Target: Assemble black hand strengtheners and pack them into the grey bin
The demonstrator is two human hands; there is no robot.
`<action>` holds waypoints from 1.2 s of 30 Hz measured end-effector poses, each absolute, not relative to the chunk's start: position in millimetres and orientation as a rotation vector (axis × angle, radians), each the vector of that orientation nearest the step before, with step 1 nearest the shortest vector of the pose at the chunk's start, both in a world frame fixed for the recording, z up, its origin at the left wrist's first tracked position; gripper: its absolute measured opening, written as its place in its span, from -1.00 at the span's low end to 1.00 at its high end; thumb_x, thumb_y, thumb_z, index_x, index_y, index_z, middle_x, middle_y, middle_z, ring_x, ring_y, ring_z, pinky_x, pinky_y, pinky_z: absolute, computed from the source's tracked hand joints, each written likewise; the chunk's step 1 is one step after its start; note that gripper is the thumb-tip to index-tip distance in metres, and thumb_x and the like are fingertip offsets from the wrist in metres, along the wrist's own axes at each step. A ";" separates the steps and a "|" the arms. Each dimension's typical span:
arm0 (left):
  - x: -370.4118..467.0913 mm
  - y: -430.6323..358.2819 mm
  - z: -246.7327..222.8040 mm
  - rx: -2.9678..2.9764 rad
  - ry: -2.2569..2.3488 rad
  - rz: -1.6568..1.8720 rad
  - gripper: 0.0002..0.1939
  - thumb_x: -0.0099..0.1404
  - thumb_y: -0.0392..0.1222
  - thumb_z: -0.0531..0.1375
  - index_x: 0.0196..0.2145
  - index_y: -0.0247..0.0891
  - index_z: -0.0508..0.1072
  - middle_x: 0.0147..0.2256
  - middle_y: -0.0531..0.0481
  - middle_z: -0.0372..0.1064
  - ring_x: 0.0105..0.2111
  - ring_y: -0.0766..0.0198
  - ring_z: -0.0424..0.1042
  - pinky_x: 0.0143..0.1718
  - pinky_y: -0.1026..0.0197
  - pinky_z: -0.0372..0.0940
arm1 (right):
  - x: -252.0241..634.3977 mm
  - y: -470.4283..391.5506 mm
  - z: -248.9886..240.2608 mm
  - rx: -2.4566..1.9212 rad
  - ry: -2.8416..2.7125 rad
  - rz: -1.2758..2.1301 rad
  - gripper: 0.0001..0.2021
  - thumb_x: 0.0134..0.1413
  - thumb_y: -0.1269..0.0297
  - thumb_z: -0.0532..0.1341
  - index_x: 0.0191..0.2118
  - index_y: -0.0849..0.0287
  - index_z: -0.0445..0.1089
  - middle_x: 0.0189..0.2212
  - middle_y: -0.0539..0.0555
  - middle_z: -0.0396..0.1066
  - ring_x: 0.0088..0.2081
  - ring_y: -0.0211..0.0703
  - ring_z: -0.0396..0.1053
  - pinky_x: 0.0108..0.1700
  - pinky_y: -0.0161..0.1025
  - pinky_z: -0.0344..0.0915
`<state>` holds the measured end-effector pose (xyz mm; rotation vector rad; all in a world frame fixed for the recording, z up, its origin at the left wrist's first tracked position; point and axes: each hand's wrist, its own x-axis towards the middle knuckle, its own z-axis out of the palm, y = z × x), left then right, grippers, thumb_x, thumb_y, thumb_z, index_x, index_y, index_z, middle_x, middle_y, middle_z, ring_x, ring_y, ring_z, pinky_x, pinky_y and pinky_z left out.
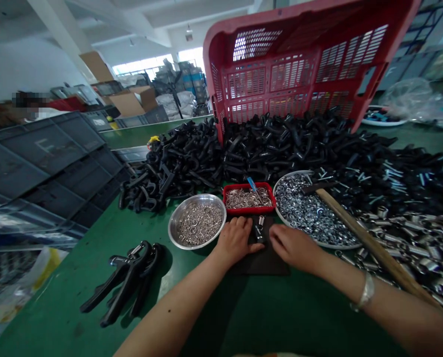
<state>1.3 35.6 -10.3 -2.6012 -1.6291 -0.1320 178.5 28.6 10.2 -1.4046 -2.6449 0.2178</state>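
My left hand [237,240] rests on a dark flat pad [260,265], its fingers pointing forward and its thumb stretched out to the right. Beside its thumb, a small spring [261,221] and a few shiny metal pieces [259,235] lie on the pad. My right hand [295,246] is at the pad's right edge, fingers curled in; whatever they may hold is hidden. A steel bowl [174,229] of small metal rings stands left of my left hand. Just beyond the pad is a red tray [248,211] of small pins, with a blue-handled tool [251,184] in it.
A round tray [281,214] of metal parts stands at right, a wooden-handled hammer [359,233] across it. Loose springs [425,233] lie beyond. Black plastic handles [281,148] are heaped before a tipped red crate [269,82]. Assembled black hand grips [127,277] lie at left.
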 end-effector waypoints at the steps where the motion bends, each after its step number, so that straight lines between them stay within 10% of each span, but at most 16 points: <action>1: -0.3 36.7 -10.7 -2.624 -1.628 -0.147 -0.29 0.09 0.28 -0.01 0.05 -0.28 0.17 -0.15 -0.15 0.21 -0.15 0.08 0.22 -0.19 0.11 0.18 | 179.8 40.1 14.8 -1.437 -2.558 0.224 -0.82 0.08 0.36 -0.04 -0.33 0.24 0.29 -0.42 0.11 0.36 -0.40 -0.21 0.32 -0.35 -0.30 0.17; 9: -5.2 36.4 2.1 -2.700 -1.741 -0.222 -0.18 -0.01 0.35 0.04 0.05 -0.33 0.22 -0.12 -0.22 0.24 -0.13 0.00 0.24 -0.14 0.08 0.19 | 146.8 132.2 24.0 -1.447 -2.525 0.160 -0.82 0.03 0.38 0.02 -0.34 0.23 0.36 -0.32 0.14 0.41 -0.28 -0.15 0.34 -0.24 -0.29 0.16; 14: -15.5 78.5 25.1 -2.388 -2.084 -0.312 -0.66 0.27 -0.05 -0.07 -0.12 -0.15 0.38 -0.19 -0.12 0.32 -0.16 0.10 0.30 -0.18 0.12 0.20 | 144.6 151.5 9.4 -1.534 -2.479 0.155 -0.76 0.02 0.42 0.01 -0.27 0.26 0.40 -0.29 0.21 0.41 -0.26 -0.11 0.35 -0.21 -0.25 0.18; 22: 7.2 147.2 12.8 -2.609 -2.166 -0.243 -0.83 0.07 -0.11 0.19 -0.33 -0.09 0.49 -0.27 -0.03 0.41 -0.23 0.13 0.37 -0.20 0.15 0.23 | 177.6 129.0 14.0 -1.549 -2.396 0.154 -0.74 0.02 0.36 0.04 -0.20 0.24 0.40 -0.26 0.13 0.41 -0.20 -0.18 0.32 -0.13 -0.30 0.17; 36: 0.4 106.5 5.6 -2.970 -2.143 -0.905 -0.79 0.15 -0.17 0.12 -0.23 -0.21 0.40 -0.38 0.05 0.43 -0.45 0.37 0.39 -0.34 0.32 0.25 | 276.7 73.2 35.9 -1.927 -2.291 -0.138 -0.60 0.07 0.10 -0.07 -0.13 0.15 0.37 -0.17 0.19 0.36 -0.24 0.01 0.35 -0.30 -0.11 0.25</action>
